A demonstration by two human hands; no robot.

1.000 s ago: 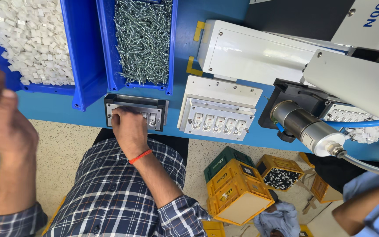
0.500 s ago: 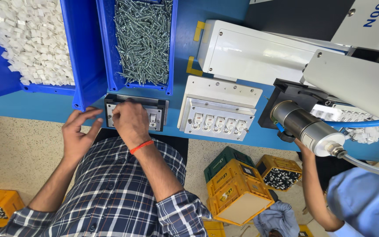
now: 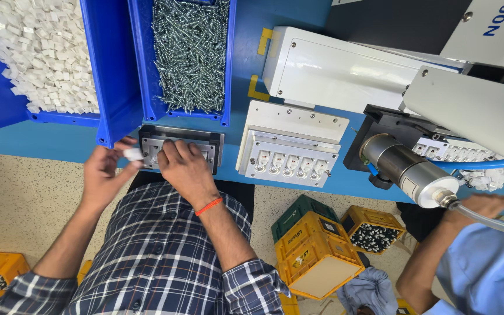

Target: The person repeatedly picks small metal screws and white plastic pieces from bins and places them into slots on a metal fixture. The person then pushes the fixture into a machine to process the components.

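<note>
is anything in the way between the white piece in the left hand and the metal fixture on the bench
Mostly no. The left hand holds the small white piece right at the left edge of the metal fixture. Only the right hand lies on the fixture, covering its middle pockets.

— What colours are showing up on the bench point(image 3: 53, 143)?
— It is showing bright blue, and so are the two bins point(image 3: 115, 81). One is holding white plastic pieces point(image 3: 42, 52), the other silver-grey screws point(image 3: 191, 55).
— And the sleeves point(image 3: 164, 256)?
— They are wearing a navy, white and grey plaid. An orange band point(image 3: 208, 206) is circling the right wrist. Yellow crates point(image 3: 316, 256) are sitting on speckled beige floor point(image 3: 24, 204).
</note>
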